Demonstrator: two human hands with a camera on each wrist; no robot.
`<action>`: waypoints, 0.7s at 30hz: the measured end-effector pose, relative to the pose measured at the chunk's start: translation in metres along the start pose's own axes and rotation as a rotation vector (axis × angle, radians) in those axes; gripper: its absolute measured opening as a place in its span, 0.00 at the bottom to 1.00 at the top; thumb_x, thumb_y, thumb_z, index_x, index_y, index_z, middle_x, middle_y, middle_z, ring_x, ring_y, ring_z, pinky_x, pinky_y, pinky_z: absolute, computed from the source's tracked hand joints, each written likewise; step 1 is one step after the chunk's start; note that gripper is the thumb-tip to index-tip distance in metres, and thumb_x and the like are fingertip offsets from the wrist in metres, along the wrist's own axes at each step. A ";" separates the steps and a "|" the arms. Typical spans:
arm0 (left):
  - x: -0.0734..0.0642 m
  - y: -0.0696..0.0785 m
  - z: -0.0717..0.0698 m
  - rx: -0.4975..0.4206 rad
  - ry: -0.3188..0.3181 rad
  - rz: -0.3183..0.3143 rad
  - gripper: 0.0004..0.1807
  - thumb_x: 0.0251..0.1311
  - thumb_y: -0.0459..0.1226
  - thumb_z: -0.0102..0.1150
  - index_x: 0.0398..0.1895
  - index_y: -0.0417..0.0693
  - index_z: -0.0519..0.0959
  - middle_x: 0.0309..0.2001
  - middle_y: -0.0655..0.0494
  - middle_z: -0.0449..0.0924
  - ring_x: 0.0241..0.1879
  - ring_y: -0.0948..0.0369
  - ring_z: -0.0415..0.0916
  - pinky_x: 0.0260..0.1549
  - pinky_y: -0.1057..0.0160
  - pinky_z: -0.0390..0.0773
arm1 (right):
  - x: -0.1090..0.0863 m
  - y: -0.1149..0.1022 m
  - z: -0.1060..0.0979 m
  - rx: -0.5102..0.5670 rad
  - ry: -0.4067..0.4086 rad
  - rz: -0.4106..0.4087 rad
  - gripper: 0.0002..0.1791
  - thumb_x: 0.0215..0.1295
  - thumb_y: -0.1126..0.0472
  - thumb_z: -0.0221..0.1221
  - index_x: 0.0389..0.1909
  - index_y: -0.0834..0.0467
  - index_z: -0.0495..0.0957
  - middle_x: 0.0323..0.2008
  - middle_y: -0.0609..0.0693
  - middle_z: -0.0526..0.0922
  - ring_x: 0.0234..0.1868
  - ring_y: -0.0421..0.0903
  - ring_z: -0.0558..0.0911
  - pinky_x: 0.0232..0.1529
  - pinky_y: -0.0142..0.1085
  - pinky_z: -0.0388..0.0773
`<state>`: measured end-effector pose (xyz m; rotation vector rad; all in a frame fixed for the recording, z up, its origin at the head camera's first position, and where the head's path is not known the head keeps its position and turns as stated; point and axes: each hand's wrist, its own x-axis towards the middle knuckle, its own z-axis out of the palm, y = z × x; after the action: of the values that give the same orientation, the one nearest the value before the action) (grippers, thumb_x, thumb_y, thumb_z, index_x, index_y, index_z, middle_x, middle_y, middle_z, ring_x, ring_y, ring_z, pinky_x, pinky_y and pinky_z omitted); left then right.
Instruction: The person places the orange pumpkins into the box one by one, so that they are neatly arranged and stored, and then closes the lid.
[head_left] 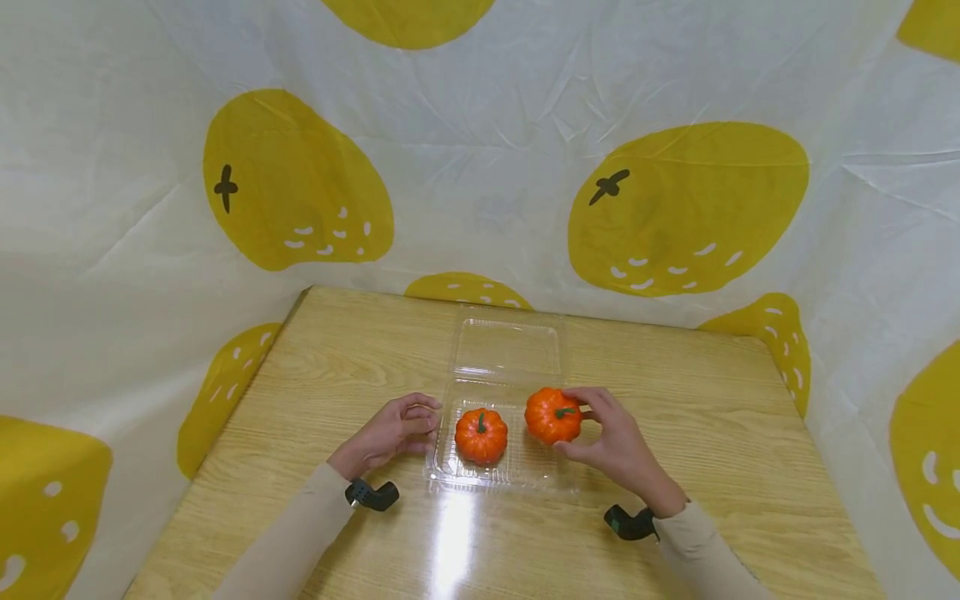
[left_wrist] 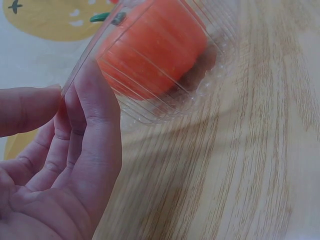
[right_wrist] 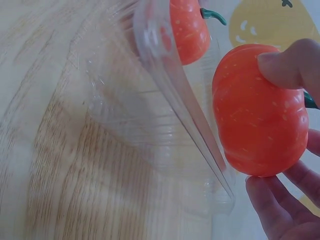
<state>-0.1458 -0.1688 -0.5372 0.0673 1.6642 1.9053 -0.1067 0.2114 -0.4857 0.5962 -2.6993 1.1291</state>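
**A:** What did we see on the wooden table (head_left: 315, 367) at that moment?

**B:** We saw a clear plastic clamshell container (head_left: 517, 475) lying open near the middle, its lid (head_left: 507, 348) folded back flat on the far side. One small orange pumpkin (head_left: 481, 436) sat in the left half of the tray, stem up.

**A:** And the hands?

**B:** We saw the right hand (head_left: 611, 446) holding a second pumpkin (head_left: 552, 415) at the right side of the tray. Thumb on the near side and fingers on the far side were curled around it. In the right wrist view the thumb pressed its side while the fingers (right_wrist: 272, 200) cupped it from below, just beside the tray's rim (right_wrist: 195, 125). We could not tell whether that pumpkin touched the tray floor.

**A:** The left hand?

**B:** We saw the left hand (head_left: 393, 429) resting at the tray's left edge, fingers loosely bent. In the left wrist view its fingertips (left_wrist: 92, 95) lay against the clear wall, with the seated pumpkin just behind the plastic and the thumb (left_wrist: 27, 107) apart from it. It gripped nothing.

**A:** The surroundings?

**B:** We saw a white cloth printed with yellow fruit (head_left: 686, 208) hanging behind and beside the table.
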 end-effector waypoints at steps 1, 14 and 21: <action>0.000 0.000 0.000 -0.001 -0.002 0.000 0.20 0.73 0.31 0.57 0.64 0.36 0.68 0.42 0.57 0.79 0.39 0.63 0.81 0.40 0.64 0.88 | 0.000 0.000 0.001 -0.001 -0.004 -0.003 0.40 0.46 0.63 0.81 0.63 0.57 0.76 0.57 0.53 0.80 0.56 0.51 0.81 0.51 0.48 0.88; 0.000 0.002 0.002 -0.006 0.005 -0.006 0.20 0.71 0.30 0.59 0.63 0.38 0.69 0.41 0.57 0.79 0.39 0.63 0.81 0.40 0.64 0.88 | 0.004 -0.006 0.007 -0.001 -0.075 -0.025 0.40 0.46 0.61 0.81 0.63 0.57 0.76 0.59 0.52 0.79 0.58 0.51 0.81 0.53 0.48 0.88; 0.000 0.000 0.001 -0.007 0.007 -0.005 0.21 0.70 0.30 0.60 0.63 0.38 0.69 0.40 0.57 0.78 0.38 0.62 0.81 0.39 0.63 0.89 | 0.006 -0.002 0.013 0.012 -0.093 -0.057 0.40 0.45 0.63 0.81 0.62 0.58 0.77 0.57 0.53 0.79 0.55 0.51 0.83 0.51 0.46 0.88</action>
<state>-0.1458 -0.1677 -0.5369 0.0545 1.6603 1.9100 -0.1112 0.1985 -0.4917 0.7398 -2.7355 1.1311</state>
